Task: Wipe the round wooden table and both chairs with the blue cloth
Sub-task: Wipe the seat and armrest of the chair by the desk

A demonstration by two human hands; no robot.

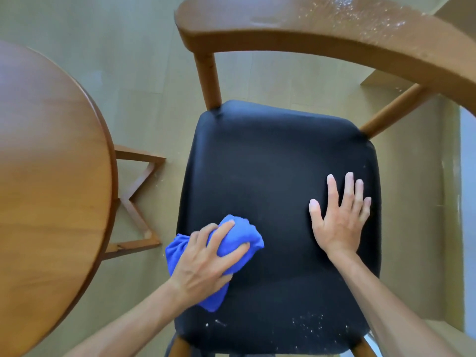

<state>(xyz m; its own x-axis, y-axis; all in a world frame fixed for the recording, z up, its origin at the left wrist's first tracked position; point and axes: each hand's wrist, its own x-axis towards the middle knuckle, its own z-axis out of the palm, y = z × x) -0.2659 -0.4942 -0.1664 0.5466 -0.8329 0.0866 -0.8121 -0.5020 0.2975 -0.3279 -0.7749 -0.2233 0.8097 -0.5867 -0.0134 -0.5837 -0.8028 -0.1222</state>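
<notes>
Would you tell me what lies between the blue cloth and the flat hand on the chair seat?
In the head view, only bare black seat lies between the blue cloth gripped by the left hand and the flat right hand.

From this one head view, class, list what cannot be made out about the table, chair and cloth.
- Round table: left part cut off by the frame edge.
- Chair seat: patch beneath the blue cloth hidden by cloth and left hand.
- Curved backrest: blurred close up.
- Second chair: not in view.

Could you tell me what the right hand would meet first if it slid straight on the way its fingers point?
Probably the wooden post at the black seat's back corner; the right hand crosses only bare seat first.
</notes>
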